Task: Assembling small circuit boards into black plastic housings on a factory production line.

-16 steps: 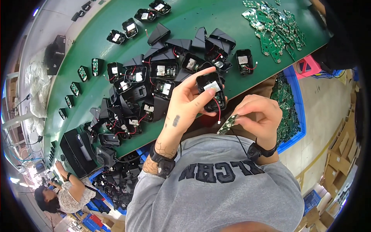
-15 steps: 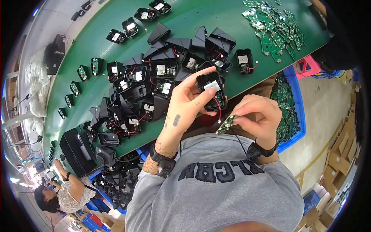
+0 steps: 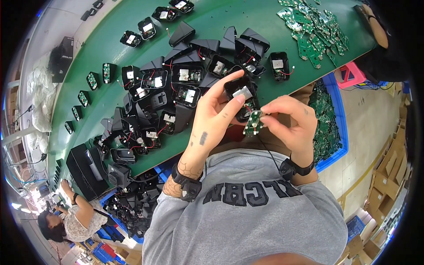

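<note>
small green circuit board [image 3: 253, 122], wired

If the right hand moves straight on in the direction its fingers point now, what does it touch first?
Probably the black housing held by the left hand. The right hand pinches a small green circuit board just beside it; depth is unclear.

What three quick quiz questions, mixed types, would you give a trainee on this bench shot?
1. True or false: the left hand holds a black housing.
2. The right hand pinches: A) a screwdriver B) a small green circuit board C) a cable tie.
3. Fill in: loose boards lie on the green table and fill the ___ bin on the person's right.

Key: 1 true; 2 B; 3 blue.
</note>
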Demonstrator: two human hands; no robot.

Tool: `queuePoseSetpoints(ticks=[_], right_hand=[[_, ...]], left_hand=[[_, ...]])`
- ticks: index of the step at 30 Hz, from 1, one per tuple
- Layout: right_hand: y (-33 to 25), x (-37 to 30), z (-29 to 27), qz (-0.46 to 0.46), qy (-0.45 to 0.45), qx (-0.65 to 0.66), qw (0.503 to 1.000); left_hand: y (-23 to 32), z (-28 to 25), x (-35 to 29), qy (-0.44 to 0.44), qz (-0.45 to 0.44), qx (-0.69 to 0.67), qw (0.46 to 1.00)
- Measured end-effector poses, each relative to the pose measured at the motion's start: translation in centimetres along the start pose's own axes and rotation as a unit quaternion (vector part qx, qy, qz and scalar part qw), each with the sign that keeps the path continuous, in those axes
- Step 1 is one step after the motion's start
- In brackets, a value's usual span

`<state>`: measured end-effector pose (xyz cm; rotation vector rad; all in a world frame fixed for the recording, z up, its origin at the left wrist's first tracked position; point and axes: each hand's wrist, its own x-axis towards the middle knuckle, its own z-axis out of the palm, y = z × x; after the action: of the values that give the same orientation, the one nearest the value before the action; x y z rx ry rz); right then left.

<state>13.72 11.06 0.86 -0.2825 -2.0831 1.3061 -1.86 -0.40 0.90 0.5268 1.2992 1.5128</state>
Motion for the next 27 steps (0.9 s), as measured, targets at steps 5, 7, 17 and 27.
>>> queuePoseSetpoints(ticks=[5, 7, 17, 27], right_hand=[[0.3, 0.5, 0.2, 0.021, 0.067, -0.026, 0.997], [0.4, 0.5, 0.2, 0.007, 0.069, -0.025, 0.997], [1.7, 0.7, 1.7, -0.076, 0.146, -0.165, 0.972], [2.0, 0.2, 3.0, 0.072, 0.147, 0.204, 0.965]], left_hand=[[0.3, 0.7, -1.1, -0.073, 0.003, -0.025, 0.997], [0.2, 0.7, -1.2, -0.093, -0.001, -0.049, 0.994], [-0.1, 1.9, -1.8, -0.120, -0.009, -0.029, 0.992], [-1.8, 2.5, -1.2, -0.111, 0.053, -0.043, 0.991]])
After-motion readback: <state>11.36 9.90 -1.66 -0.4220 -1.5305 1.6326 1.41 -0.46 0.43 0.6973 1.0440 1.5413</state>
